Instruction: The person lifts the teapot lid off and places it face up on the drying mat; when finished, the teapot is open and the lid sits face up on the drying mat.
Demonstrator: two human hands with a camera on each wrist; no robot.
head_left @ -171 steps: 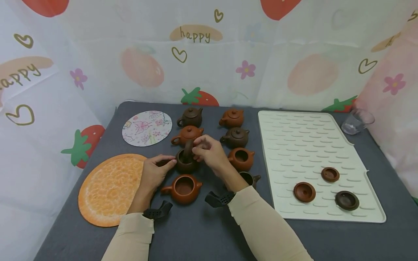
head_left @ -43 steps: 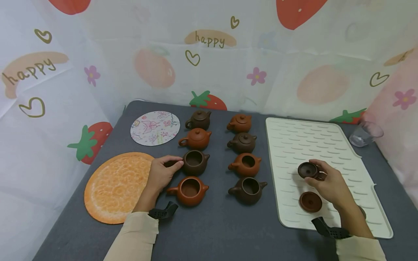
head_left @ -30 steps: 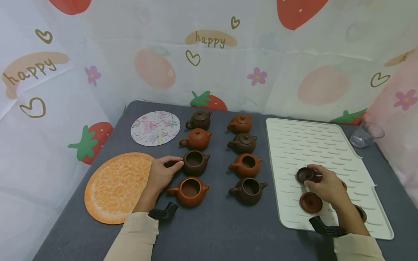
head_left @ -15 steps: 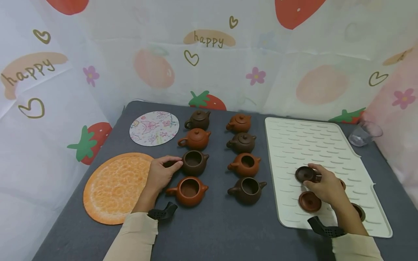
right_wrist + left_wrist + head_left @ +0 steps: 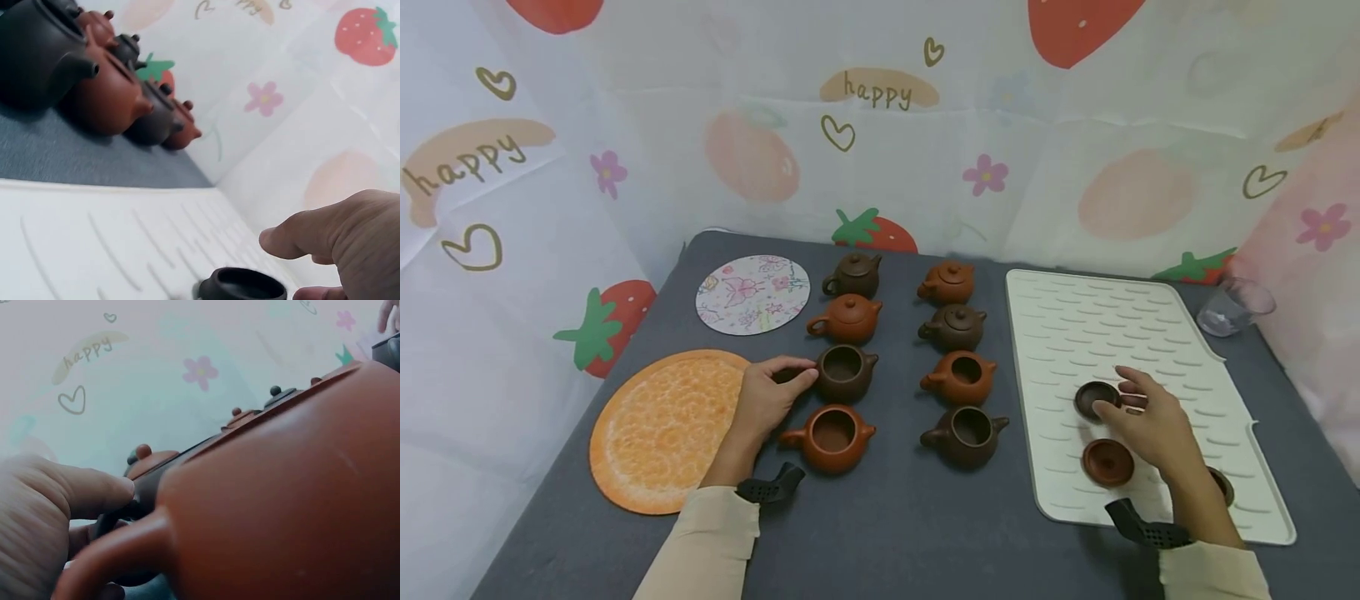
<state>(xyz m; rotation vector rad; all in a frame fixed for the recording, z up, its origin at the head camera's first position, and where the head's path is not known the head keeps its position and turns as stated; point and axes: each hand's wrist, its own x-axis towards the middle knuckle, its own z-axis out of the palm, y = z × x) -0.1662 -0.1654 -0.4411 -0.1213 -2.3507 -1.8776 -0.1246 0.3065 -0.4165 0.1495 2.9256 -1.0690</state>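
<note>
In the head view, my left hand [image 5: 767,396] holds the handle of a dark brown lidless teapot [image 5: 846,388], thumb and fingers pinching it. The left wrist view shows the thumb [image 5: 103,490] at this dark handle, partly behind a reddish teapot [image 5: 281,500]. At the right, my right hand [image 5: 1159,429] has its fingers apart beside a dark teapot lid [image 5: 1096,401], lying underside up on the white mat [image 5: 1075,312]. In the right wrist view a gap shows between thumb and the lid [image 5: 244,286]. A reddish lid [image 5: 1108,463] lies just nearer.
Two columns of small teapots stand mid-table; the farther ones, like the orange one [image 5: 852,317], wear lids. Another dark lid [image 5: 1222,485] is partly behind the right wrist. An orange round mat [image 5: 655,433] and a patterned disc [image 5: 752,292] lie left; a clear cup [image 5: 1232,307] lies far right.
My right hand has lifted the dark lid off the teapot, carried it right to the white mat, set it down and let go. My left hand stays at the teapot handle.
</note>
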